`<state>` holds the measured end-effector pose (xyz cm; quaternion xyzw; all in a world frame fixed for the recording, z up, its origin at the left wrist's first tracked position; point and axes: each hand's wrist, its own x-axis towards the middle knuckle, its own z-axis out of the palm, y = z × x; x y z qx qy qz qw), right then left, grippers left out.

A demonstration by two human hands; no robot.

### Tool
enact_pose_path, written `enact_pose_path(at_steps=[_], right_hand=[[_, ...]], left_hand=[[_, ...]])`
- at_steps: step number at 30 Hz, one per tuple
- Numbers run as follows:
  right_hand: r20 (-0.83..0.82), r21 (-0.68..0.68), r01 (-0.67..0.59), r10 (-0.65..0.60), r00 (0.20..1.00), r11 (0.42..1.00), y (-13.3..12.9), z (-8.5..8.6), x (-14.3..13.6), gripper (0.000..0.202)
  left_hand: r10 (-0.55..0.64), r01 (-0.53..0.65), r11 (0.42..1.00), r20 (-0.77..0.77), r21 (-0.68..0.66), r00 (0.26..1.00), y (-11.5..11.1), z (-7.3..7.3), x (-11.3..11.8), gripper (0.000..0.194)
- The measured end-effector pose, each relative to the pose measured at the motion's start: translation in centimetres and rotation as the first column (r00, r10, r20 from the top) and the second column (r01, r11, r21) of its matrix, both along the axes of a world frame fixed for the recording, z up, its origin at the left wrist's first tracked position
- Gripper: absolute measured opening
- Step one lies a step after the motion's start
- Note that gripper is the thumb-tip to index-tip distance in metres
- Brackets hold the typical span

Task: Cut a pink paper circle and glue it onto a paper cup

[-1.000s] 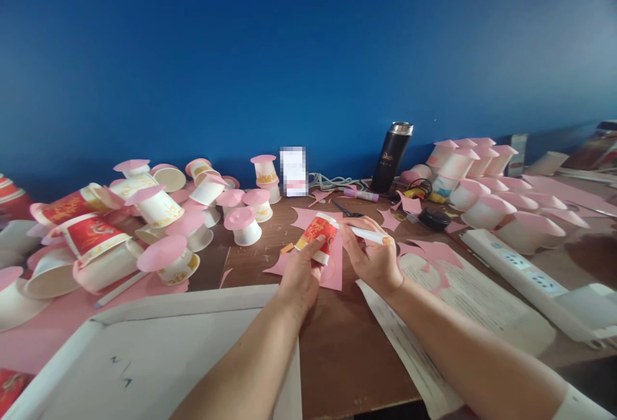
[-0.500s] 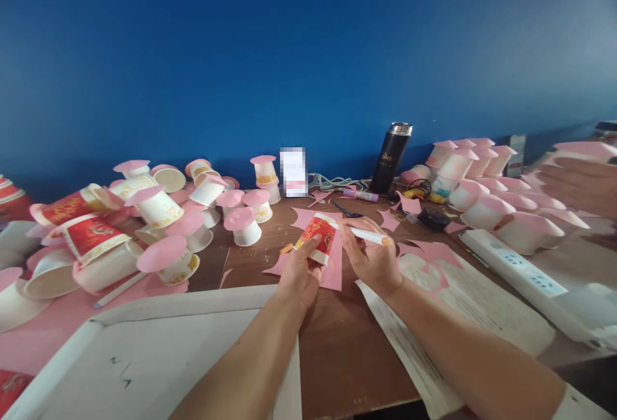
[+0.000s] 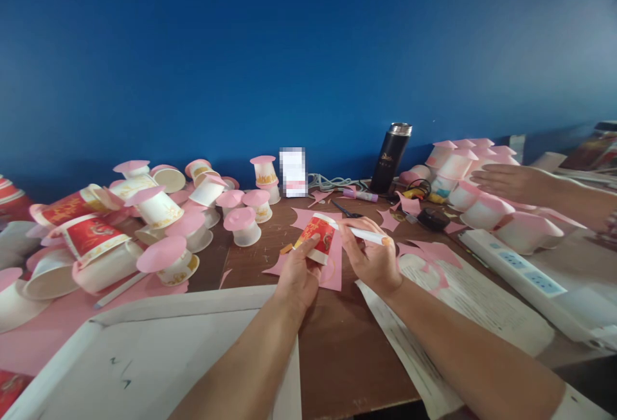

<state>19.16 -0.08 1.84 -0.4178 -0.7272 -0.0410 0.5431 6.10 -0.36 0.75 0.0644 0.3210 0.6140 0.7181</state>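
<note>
My left hand point(image 3: 299, 272) is closed around a red and white paper cup point(image 3: 319, 238) with gold print, thumb across its side. The cup is tilted, one end turned toward my other hand. My right hand point(image 3: 373, 259) grips what looks like a white glue stick point(image 3: 370, 236) with an orange end. The stick's far tip meets the cup's right end, partly hidden by my fingers. Beneath the cup lies a cut sheet of pink paper point(image 3: 335, 272), and a small orange piece point(image 3: 286, 249) shows beside the cup.
Paper cups with pink round tops point(image 3: 161, 254) crowd the left. More pink-topped cups point(image 3: 525, 230) stand right, under another person's hand point(image 3: 511, 179). A black flask point(image 3: 391, 157), scissors point(image 3: 347, 210), a power strip point(image 3: 515, 265), printed sheets point(image 3: 482, 298) and a white box lid point(image 3: 159, 362) surround my arms.
The other person's hand has come leftward over the right-hand cups, and the pink-topped piece by it no longer shows there. My own hands, cup and stick hold nearly the same place.
</note>
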Motion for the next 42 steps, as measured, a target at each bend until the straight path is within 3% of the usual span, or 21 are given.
enact_pose_path(at_steps=[23,42], right_hand=[[0.021,0.023,-0.003,0.003,1.000,1.000,-0.01,-0.12,-0.06,0.013],[0.044,-0.007,-0.048,0.049,0.998,0.999,-0.18,-0.12,-0.23,0.015]], left_hand=[[-0.012,0.012,1.000,-0.010,-0.012,1.000,-0.13,0.59,-0.11,0.010],[0.013,-0.013,1.000,0.012,-0.006,1.000,0.20,0.13,-0.13,0.016]])
